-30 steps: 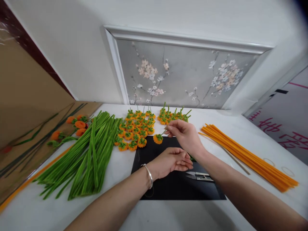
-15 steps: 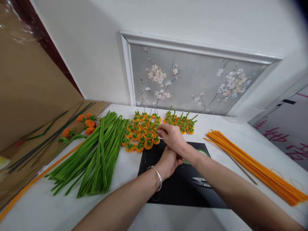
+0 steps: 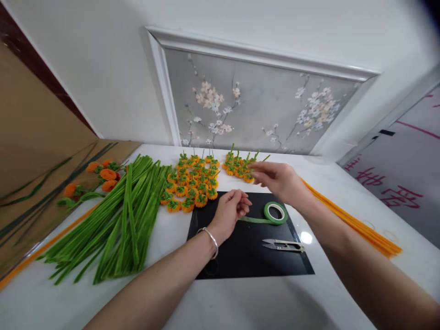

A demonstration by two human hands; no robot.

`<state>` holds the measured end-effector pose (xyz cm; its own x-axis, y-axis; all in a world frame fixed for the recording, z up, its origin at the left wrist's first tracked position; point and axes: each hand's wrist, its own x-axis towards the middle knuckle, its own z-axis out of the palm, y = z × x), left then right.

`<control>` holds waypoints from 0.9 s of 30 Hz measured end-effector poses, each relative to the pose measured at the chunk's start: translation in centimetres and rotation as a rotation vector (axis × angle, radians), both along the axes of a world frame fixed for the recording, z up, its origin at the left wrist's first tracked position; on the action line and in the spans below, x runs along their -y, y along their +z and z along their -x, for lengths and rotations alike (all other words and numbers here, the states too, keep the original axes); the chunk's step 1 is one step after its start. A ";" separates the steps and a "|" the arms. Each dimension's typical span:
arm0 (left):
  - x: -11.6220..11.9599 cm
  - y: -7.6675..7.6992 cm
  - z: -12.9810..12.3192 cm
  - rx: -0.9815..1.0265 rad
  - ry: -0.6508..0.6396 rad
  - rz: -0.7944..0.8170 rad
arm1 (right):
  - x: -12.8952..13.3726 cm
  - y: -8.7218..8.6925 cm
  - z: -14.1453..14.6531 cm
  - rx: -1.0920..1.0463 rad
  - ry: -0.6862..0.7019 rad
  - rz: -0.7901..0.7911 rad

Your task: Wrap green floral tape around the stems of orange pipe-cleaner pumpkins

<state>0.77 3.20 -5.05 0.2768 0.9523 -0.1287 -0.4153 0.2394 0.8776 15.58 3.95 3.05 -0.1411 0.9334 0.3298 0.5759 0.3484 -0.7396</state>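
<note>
My left hand, a bangle on its wrist, is over the black mat with fingers curled together; anything inside them is hidden. A strip from the green tape roll runs up to it, but I cannot tell if the hand grips it. My right hand reaches to the right-hand group of small orange pumpkins with green stems, thumb and forefinger a little apart beside the nearest one. To the left stands a larger group of orange pumpkins with green tops. Thread snips lie on the mat.
A big pile of green chenille stems lies at left. Orange chenille stems lie at right, partly behind my forearm. Orange flowers rest on brown cardboard at back left. A framed floral wall panel rises behind.
My hands have come apart: the right has moved away and rightward to the pumpkins, while the left stays over the mat. The tape roll and snips are now uncovered. The view has shifted right.
</note>
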 end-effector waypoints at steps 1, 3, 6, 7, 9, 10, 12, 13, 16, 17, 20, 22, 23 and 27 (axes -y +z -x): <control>-0.3 0.0 0.1 -0.032 0.028 -0.033 | 0.7 0.0 -1.4 0.060 -0.058 0.007; -0.7 0.1 0.3 -0.107 0.074 -0.096 | 2.1 -0.8 -3.8 0.179 -0.149 0.037; -1.1 0.0 0.3 -0.203 0.115 -0.172 | 3.5 -3.1 -5.8 0.317 -0.154 0.095; -1.2 0.0 0.3 -0.230 0.121 -0.191 | 3.7 -4.0 -6.0 0.369 -0.144 0.098; -1.2 0.0 0.3 -0.276 0.124 -0.219 | 3.7 -5.5 -6.2 0.399 -0.153 0.095; -1.1 0.0 0.3 -0.295 0.120 -0.230 | 3.6 -6.2 -6.1 0.403 -0.161 0.092; -1.1 -0.1 0.3 -0.330 0.105 -0.248 | 3.4 -7.2 -6.0 0.395 -0.172 0.088; -1.0 -0.1 0.3 -0.346 0.095 -0.256 | 3.3 -7.5 -6.0 0.390 -0.176 0.086; -0.9 -0.1 0.4 -0.391 0.061 -0.283 | 3.2 -8.4 -6.5 0.378 -0.192 0.072; -0.9 0.0 0.4 -0.406 0.052 -0.291 | 3.2 -8.6 -6.8 0.377 -0.197 0.067; -0.7 0.3 0.4 -0.443 0.035 -0.308 | 3.4 -8.8 -7.6 0.372 -0.201 0.053; -0.6 0.4 0.4 -0.461 0.034 -0.312 | 3.8 -8.4 -7.9 0.361 -0.194 0.033; -0.6 0.5 0.5 -0.470 0.034 -0.311 | 4.1 -7.9 -7.9 0.353 -0.190 0.019; -1.0 0.6 0.4 -0.506 0.032 -0.273 | 6.1 -4.8 -6.7 0.353 -0.093 0.033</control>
<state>0.40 4.21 -4.40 0.2153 0.9765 0.0143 0.0695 -0.0299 0.9971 22.31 -2.19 -1.75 -0.1550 0.9570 0.2453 0.8256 0.2619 -0.4998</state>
